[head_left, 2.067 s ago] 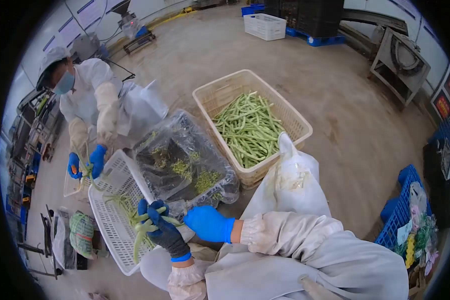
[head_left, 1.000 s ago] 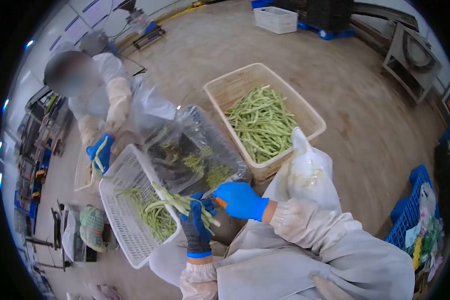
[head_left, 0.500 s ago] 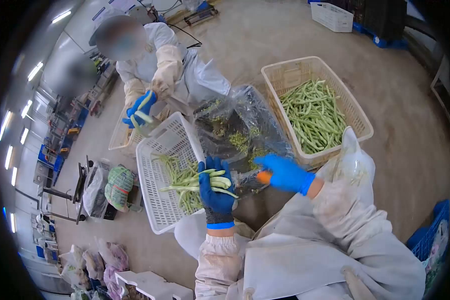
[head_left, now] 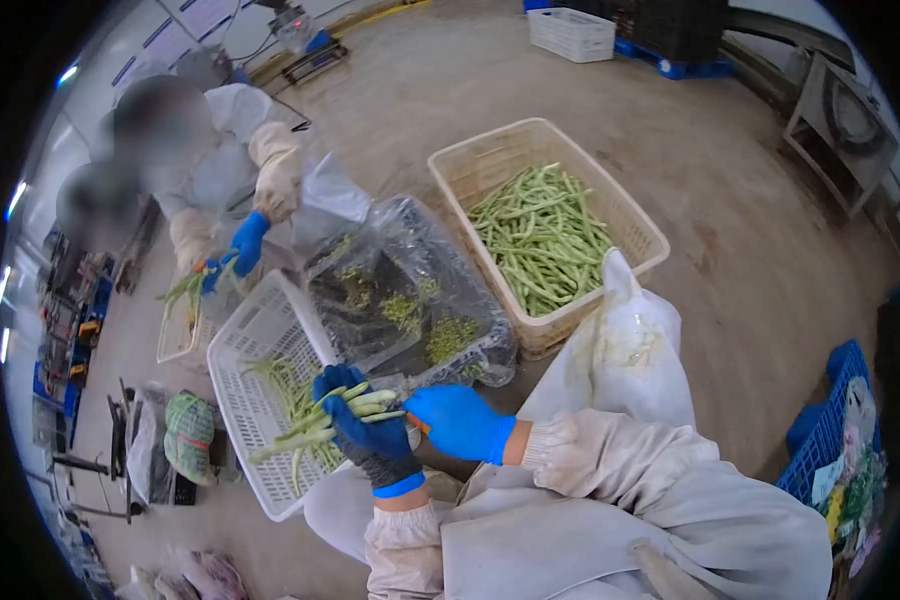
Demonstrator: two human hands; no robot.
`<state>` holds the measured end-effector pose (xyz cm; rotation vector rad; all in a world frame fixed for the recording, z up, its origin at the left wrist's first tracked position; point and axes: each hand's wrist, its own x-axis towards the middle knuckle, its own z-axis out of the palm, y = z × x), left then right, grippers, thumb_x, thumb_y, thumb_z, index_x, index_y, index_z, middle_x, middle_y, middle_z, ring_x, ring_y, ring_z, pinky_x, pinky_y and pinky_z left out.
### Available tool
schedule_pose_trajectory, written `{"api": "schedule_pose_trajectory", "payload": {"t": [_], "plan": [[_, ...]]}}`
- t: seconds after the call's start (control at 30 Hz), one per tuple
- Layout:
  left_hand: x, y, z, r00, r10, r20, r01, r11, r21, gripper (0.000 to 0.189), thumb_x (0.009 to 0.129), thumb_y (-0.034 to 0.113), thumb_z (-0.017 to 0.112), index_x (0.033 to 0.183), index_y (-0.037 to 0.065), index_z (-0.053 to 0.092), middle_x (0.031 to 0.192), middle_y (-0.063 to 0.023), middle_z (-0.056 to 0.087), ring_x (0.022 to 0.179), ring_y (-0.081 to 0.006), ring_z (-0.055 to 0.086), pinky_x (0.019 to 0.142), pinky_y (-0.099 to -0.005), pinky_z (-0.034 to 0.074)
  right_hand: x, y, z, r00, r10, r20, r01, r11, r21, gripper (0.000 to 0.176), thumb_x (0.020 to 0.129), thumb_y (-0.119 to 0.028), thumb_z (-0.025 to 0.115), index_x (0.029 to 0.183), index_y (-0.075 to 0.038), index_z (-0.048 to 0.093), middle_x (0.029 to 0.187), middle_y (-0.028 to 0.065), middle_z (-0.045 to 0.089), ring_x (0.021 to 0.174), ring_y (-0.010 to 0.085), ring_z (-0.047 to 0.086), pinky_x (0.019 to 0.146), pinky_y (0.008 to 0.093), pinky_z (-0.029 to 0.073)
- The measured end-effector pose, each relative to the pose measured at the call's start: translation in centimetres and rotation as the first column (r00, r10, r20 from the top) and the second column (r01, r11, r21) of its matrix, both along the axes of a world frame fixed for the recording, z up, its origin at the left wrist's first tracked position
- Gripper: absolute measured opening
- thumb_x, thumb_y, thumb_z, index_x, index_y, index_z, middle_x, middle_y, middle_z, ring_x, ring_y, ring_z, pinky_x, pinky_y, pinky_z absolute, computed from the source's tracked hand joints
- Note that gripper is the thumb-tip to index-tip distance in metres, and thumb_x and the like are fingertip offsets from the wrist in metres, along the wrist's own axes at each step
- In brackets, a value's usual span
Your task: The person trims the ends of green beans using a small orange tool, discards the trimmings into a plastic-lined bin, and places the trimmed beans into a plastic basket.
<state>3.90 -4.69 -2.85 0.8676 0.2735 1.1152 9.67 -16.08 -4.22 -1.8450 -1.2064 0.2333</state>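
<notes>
Fingers wrapped round a bunch of green beans (head_left: 315, 428), my left hand (head_left: 370, 436) in a dark blue glove is over the near edge of a white basket (head_left: 232, 350). More beans lie in that basket. Close to the bean ends, my right hand (head_left: 462, 424) in a bright blue glove is closed on an orange-handled tool (head_left: 417, 423); the tool's far end is hard to make out. Beyond my hands lies a clear plastic sheet (head_left: 490, 330) with green trimmings (head_left: 452, 340) on it. A beige crate (head_left: 645, 225) holds a large pile of green beans (head_left: 545, 240).
A person (head_left: 220, 180) in blue gloves handles beans at the upper left. A wrapped green bundle (head_left: 188, 437) sits left of the white basket. A blue crate (head_left: 805, 455) stands at the right, and a white crate (head_left: 572, 35) is at the back.
My right hand has moved in to meet the beans in my left hand. The beans now slant more. The camera view has shifted, and the other person's hands have changed position.
</notes>
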Motion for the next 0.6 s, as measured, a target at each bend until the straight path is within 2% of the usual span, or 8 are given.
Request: {"api": "schedule_pose_trajectory", "payload": {"t": [0.07, 0.13, 0.17, 0.2, 0.27, 0.37, 0.43, 0.6], "plan": [[0.5, -0.3, 0.2, 0.999, -0.019, 0.047, 0.021, 0.999, -0.043, 0.038, 0.093, 0.022, 0.050, 0.123, -0.002, 0.046, 0.119, -0.0164, 0.055, 0.115, -0.0265, 0.050, 0.106, -0.0393, 0.035, 0.0, -0.3, 0.0, 0.986, -0.049, -0.158, 0.060, 0.996, 0.071, 0.017, 0.085, -0.015, 0.056, 0.097, -0.004, 0.062, 0.088, 0.0183, 0.063, 0.079, 0.0360, 0.061, 0.065, 0.0394, 0.049], [0.0, 1.1, -1.1, 0.961, -0.156, 0.228, 0.197, 0.966, -0.165, 0.036, 0.093, 0.019, 0.050, 0.122, -0.002, 0.047, 0.119, -0.0166, 0.055, 0.115, -0.0259, 0.050, 0.106, -0.0392, 0.035, -0.3, 0.0, 0.1, 0.603, 0.148, -0.784, 0.089, 0.964, 0.250, 0.014, 0.083, -0.013, 0.053, 0.090, -0.005, 0.062, 0.087, 0.0202, 0.061, 0.080, 0.0398, 0.058, 0.067, 0.0440, 0.047], [-0.1, 3.1, -1.0, 0.428, -0.640, 0.638, 0.831, 0.556, 0.001, 0.035, 0.093, 0.016, 0.048, 0.123, -0.001, 0.047, 0.123, -0.0155, 0.054, 0.117, -0.0249, 0.050, 0.107, -0.0392, 0.033, -0.3, 0.1, 0.0, 0.768, 0.038, -0.640, 0.095, 0.981, 0.172, 0.016, 0.085, -0.015, 0.055, 0.094, -0.005, 0.063, 0.088, 0.0192, 0.063, 0.079, 0.0354, 0.061, 0.067, 0.0408, 0.048], [-0.4, 2.8, -2.0, 0.225, -0.529, 0.818, 0.946, 0.320, -0.053, 0.034, 0.093, 0.012, 0.046, 0.124, 0.001, 0.048, 0.125, -0.0148, 0.053, 0.119, -0.0246, 0.048, 0.108, -0.0386, 0.031, 0.1, -0.1, -0.4, 0.889, -0.056, -0.455, 0.117, 0.987, 0.107, 0.018, 0.086, -0.016, 0.056, 0.099, -0.006, 0.064, 0.089, 0.0182, 0.065, 0.079, 0.0310, 0.064, 0.067, 0.0376, 0.049], [-0.1, 1.4, -2.8, 0.815, -0.393, 0.426, 0.533, 0.797, -0.284, 0.035, 0.093, 0.010, 0.044, 0.128, 0.004, 0.046, 0.128, -0.0156, 0.051, 0.124, -0.0267, 0.044, 0.109, -0.0438, 0.029, 1.4, -0.1, -0.1, 0.935, -0.091, -0.342, 0.117, 0.992, 0.055, 0.018, 0.085, -0.015, 0.056, 0.096, -0.005, 0.064, 0.087, 0.0183, 0.064, 0.078, 0.0349, 0.062, 0.067, 0.0389, 0.048], [0.8, -0.8, 0.0, 0.928, -0.287, 0.239, 0.367, 0.821, -0.438, 0.036, 0.093, 0.014, 0.044, 0.126, 0.001, 0.045, 0.131, -0.0192, 0.046, 0.122, -0.0292, 0.045, 0.105, -0.0472, 0.034, 3.4, -0.2, -0.5, 0.942, -0.116, -0.315, 0.153, 0.984, 0.094, 0.017, 0.085, -0.015, 0.056, 0.096, -0.005, 0.063, 0.086, 0.0177, 0.064, 0.078, 0.0361, 0.061, 0.067, 0.0394, 0.048], [0.5, -0.4, 0.7, 0.898, -0.375, 0.231, 0.440, 0.777, -0.450, 0.036, 0.092, 0.013, 0.044, 0.125, 0.000, 0.045, 0.131, -0.0204, 0.045, 0.124, -0.0315, 0.042, 0.106, -0.0497, 0.031, 4.6, -0.3, -0.1, 0.992, -0.116, -0.051, 0.125, 0.953, 0.276, 0.013, 0.075, -0.010, 0.057, 0.088, -0.007, 0.060, 0.079, 0.0165, 0.060, 0.075, 0.0358, 0.058, 0.063, 0.0425, 0.046], [0.5, -0.4, 1.0, 0.668, -0.721, 0.182, 0.697, 0.521, -0.493, 0.039, 0.087, 0.013, 0.049, 0.123, -0.002, 0.046, 0.133, -0.0236, 0.042, 0.129, -0.0357, 0.034, 0.105, -0.0446, 0.034, 8.5, -0.8, 2.4, 0.959, -0.130, 0.252, 0.076, 0.974, 0.215, 0.010, 0.070, -0.009, 0.058, 0.080, -0.008, 0.057, 0.074, 0.0133, 0.057, 0.071, 0.0325, 0.056, 0.060, 0.0410, 0.044]]}}
